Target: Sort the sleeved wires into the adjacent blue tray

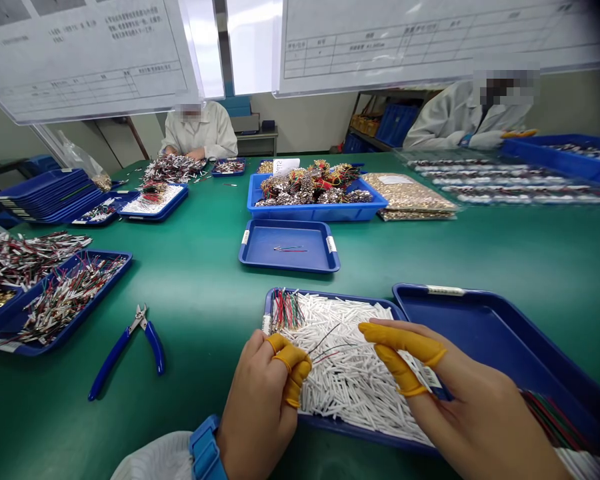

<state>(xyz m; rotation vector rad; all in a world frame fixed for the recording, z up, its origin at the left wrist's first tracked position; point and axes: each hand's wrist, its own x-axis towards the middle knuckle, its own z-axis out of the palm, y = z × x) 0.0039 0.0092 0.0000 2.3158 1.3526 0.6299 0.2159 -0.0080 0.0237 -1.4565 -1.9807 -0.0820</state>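
My left hand [267, 397], with yellow finger cots, pinches the ends of thin red, green and black wires [330, 348] over a blue tray [280, 297] heaped with white tubes [353, 373]. My right hand [460, 400], also in yellow cots, holds a small white tube [420, 373] between thumb and forefinger above the same tray. A bundle of coloured wires [286, 310] lies in the tray's far left corner.
An empty blue tray [505, 333] sits to the right, a small tray [289, 247] with a few wires lies ahead, and behind it a tray of wire assemblies [313, 190]. Blue-handled pliers [130, 347] lie left. Trays of wires [55, 300] stand far left. Two people sit across the table.
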